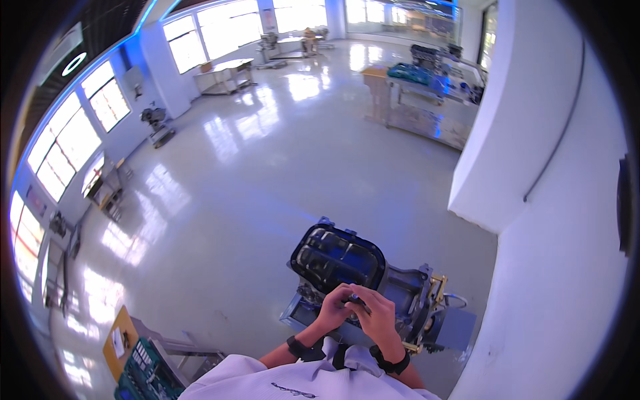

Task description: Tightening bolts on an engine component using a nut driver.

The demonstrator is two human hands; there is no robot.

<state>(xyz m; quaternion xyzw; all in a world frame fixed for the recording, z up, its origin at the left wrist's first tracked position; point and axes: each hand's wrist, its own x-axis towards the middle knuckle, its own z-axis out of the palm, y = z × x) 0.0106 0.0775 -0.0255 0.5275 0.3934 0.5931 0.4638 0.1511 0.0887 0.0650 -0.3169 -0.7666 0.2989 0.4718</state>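
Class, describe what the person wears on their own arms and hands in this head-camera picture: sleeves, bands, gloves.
Both hands are bare, no gloves. The left hand and right hand each have a dark band at the wrist. The forearms are uncovered; a white short-sleeved shirt shows at the lower edge.

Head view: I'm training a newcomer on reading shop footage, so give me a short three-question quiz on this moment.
1. True or false: both hands are together over the engine.
2. What sits on top of the engine? A) black pan B) red bucket C) cardboard box
3. What does the person wear on each wrist?

Key
1. True: the left hand and right hand meet around a small dark tool.
2. A, the black pan.
3. A black wristband.
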